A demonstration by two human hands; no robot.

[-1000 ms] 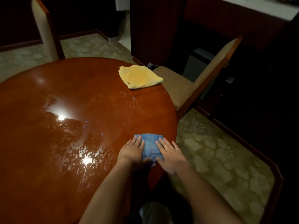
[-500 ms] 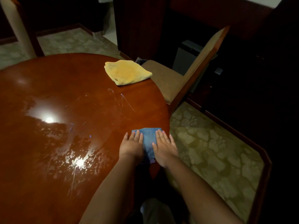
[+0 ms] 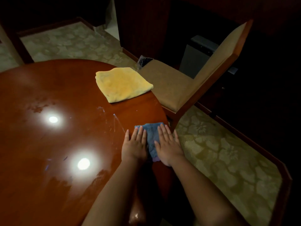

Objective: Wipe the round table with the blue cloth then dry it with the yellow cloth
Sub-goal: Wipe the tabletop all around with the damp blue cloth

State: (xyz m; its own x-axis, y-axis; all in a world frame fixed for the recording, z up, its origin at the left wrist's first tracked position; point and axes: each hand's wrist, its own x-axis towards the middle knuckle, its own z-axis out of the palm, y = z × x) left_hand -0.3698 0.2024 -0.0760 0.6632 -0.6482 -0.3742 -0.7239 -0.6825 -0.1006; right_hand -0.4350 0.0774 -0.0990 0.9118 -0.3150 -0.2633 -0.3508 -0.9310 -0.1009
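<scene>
1. here, the left hand (image 3: 135, 145) and right hand (image 3: 167, 144) lie flat, fingers straight, side by side on the crumpled blue cloth (image 3: 152, 136), pressing it down.
2. the cloth sits at the right edge of the round, glossy reddish-brown wooden surface (image 3: 48, 144) (two bright lamp reflections show on it).
3. the folded yellow cloth (image 3: 123, 84) rests further away near the same edge, well apart, beside a wooden chair with tan upholstery (image 3: 187, 79).

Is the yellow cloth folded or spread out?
Folded: the yellow cloth lies as a compact, thick rectangle with layered edges on the table.
</scene>
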